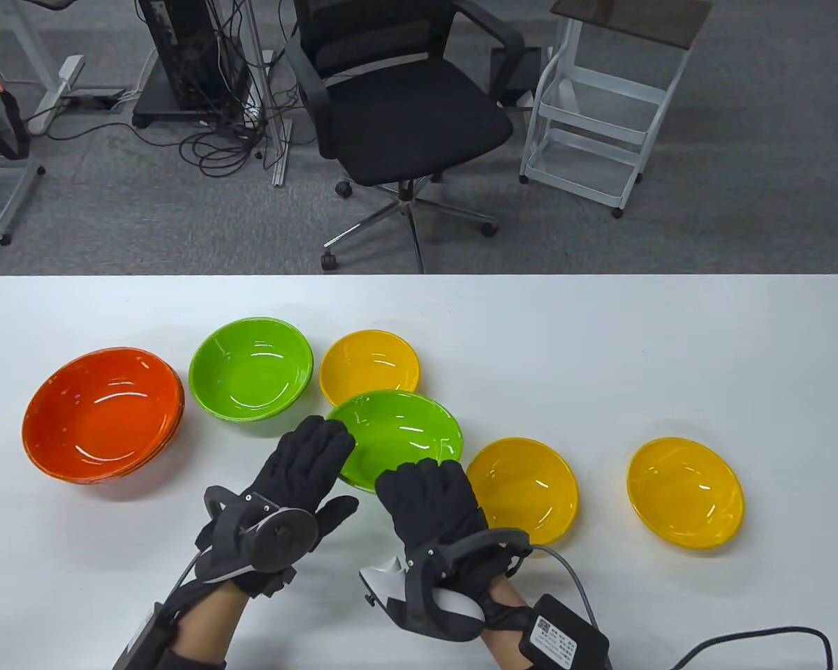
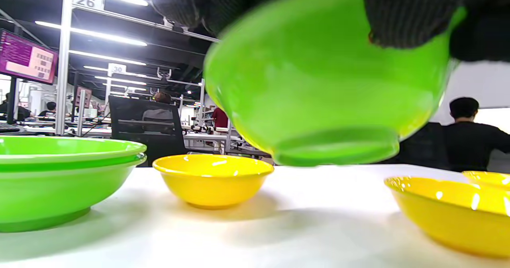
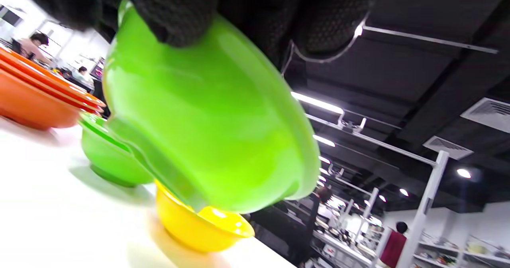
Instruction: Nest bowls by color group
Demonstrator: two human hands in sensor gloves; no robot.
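A green bowl (image 1: 398, 433) hangs tilted above the white table (image 1: 600, 349), off its surface in the left wrist view (image 2: 318, 80). My right hand (image 1: 426, 481) grips its near rim, and the gloved fingers lie over the rim in the right wrist view (image 3: 199, 120). My left hand (image 1: 332, 467) is spread flat, fingers touching the bowl's left rim. Two nested green bowls (image 1: 250, 370) stand to the left. A stack of orange bowls (image 1: 101, 415) is at the far left. Three yellow bowls stand apart: one behind (image 1: 369, 366), one right of my hand (image 1: 524, 488), one farther right (image 1: 684, 492).
Beyond the table's far edge stand an office chair (image 1: 405, 112) and a white cart (image 1: 600, 105). A cable and a black box (image 1: 565, 635) lie by my right wrist at the near edge.
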